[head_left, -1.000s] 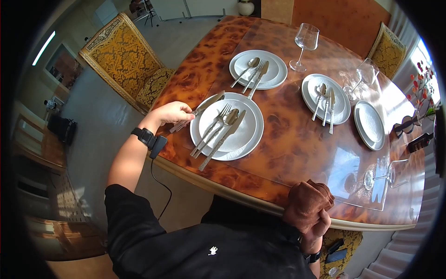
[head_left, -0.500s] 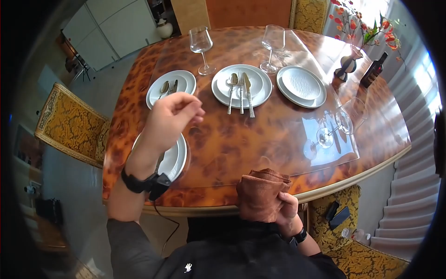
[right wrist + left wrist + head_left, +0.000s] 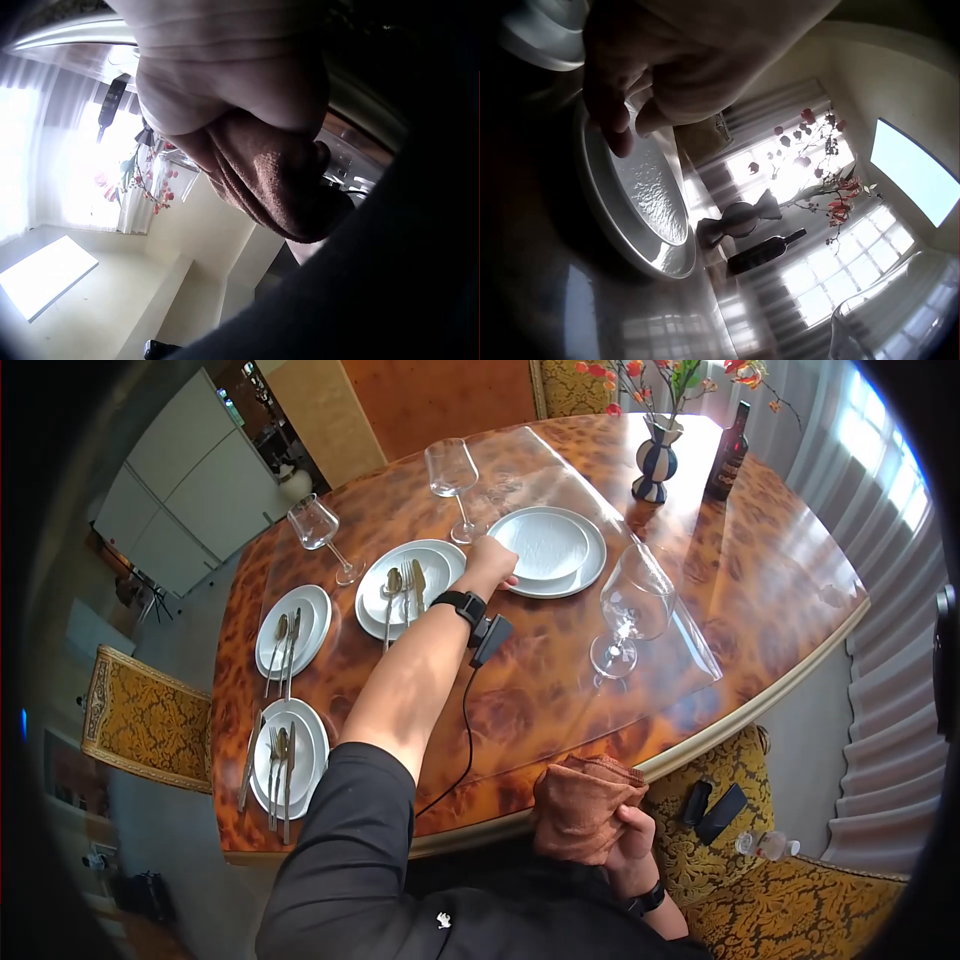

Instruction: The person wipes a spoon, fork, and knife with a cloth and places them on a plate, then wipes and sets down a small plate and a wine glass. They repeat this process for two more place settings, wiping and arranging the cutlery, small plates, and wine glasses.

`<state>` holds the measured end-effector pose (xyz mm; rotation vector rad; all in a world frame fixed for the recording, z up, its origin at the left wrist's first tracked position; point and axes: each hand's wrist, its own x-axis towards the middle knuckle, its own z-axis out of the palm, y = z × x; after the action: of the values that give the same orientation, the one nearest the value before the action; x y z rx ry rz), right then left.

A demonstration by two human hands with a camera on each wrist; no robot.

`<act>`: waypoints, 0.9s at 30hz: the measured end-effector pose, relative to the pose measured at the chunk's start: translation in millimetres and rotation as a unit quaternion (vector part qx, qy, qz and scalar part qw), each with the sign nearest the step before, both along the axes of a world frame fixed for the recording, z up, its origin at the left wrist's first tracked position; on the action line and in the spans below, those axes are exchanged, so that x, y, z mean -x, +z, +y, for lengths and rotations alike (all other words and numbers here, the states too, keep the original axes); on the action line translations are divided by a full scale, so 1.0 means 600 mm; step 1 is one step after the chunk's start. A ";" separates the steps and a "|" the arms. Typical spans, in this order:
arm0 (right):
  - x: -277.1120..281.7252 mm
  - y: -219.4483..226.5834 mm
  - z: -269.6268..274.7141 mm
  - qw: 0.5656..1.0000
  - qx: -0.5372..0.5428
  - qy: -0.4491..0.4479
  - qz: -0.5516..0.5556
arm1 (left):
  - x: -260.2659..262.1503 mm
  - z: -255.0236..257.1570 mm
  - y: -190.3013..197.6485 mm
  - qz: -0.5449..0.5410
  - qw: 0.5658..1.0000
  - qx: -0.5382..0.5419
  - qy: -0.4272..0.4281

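My left hand reaches to the near left side of a stacked pair of white plates. In the left wrist view the fingers of this hand bend loosely over the plates, holding nothing visible; whether they touch the rim cannot be told. Low at the table's near edge, my right hand grips a folded brown cloth. The right wrist view shows the cloth bunched under the palm.
Plates with cutlery stand at the middle, left and near left. Wine glasses stand behind, and another glass right of the left hand. A vase and dark bottle are at the back; chairs surround the table.
My left hand has left the knife at the near left setting and moved right across the table to the plates without cutlery. The right hand still holds the cloth. The head view has turned right.
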<state>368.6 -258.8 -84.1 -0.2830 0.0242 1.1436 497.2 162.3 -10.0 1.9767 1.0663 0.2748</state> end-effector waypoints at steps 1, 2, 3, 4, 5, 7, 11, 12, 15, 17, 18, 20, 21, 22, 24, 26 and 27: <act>-0.008 -0.003 -0.006 1.000 0.002 -0.008 0.003 | -0.007 -0.002 -0.003 0.017 1.000 -0.023 0.002; -0.014 -0.006 -0.010 1.000 0.004 -0.016 0.007 | -0.014 -0.002 -0.006 0.034 0.998 -0.046 0.005; -0.021 -0.006 -0.013 1.000 0.001 -0.019 0.004 | -0.024 0.003 -0.016 0.042 0.997 -0.055 0.025; -0.027 -0.005 -0.018 1.000 -0.001 -0.022 0.001 | -0.034 0.011 -0.030 0.044 0.997 -0.052 0.036; -0.032 -0.004 -0.021 1.000 -0.003 -0.026 -0.001 | -0.048 0.028 -0.052 0.045 0.997 -0.049 0.047; -0.039 -0.008 -0.029 0.999 0.002 -0.036 0.003 | -0.090 0.088 -0.139 -0.022 0.992 -0.041 0.114; -0.046 -0.003 -0.035 0.999 -0.003 -0.030 0.017 | -0.052 0.038 -0.031 -0.113 0.967 0.188 0.129; -0.047 -0.002 -0.034 0.999 -0.001 -0.029 0.015 | -0.044 0.030 -0.013 -0.136 0.963 0.191 0.135; -0.042 0.000 -0.029 1.000 0.001 -0.019 0.015 | -0.005 0.006 0.042 -0.168 0.958 0.196 0.121; -0.040 0.003 -0.025 1.000 -0.004 -0.002 0.017 | 0.042 -0.008 0.071 -0.244 0.931 0.259 0.087; -0.037 0.000 -0.024 1.000 -0.006 0.005 0.014 | 0.070 -0.015 0.084 -0.282 0.912 0.289 0.070; -0.034 -0.009 -0.019 1.000 -0.009 0.023 0.006 | 0.141 -0.033 0.112 -0.295 0.879 0.374 -0.003; -0.030 -0.008 -0.016 1.000 -0.007 0.023 -0.001 | 0.178 -0.061 0.134 -0.297 0.868 0.397 0.016; -0.026 -0.007 -0.011 1.000 -0.004 0.023 -0.009 | 0.218 -0.079 0.137 -0.307 0.863 0.401 0.005; -0.018 -0.006 0.000 0.999 0.008 0.035 -0.013 | 0.301 -0.092 0.114 -0.327 0.832 0.446 -0.042; -0.012 -0.004 0.017 0.998 0.029 0.055 -0.008 | 0.377 -0.154 0.118 -0.347 0.815 0.462 -0.026; -0.009 0.001 0.025 0.997 0.047 0.053 -0.012 | 0.412 -0.180 0.110 -0.361 0.813 0.455 -0.029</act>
<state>374.1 -243.9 -83.6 -0.3846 0.0423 1.2466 250.0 54.5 55.9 0.8845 0.4621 0.3528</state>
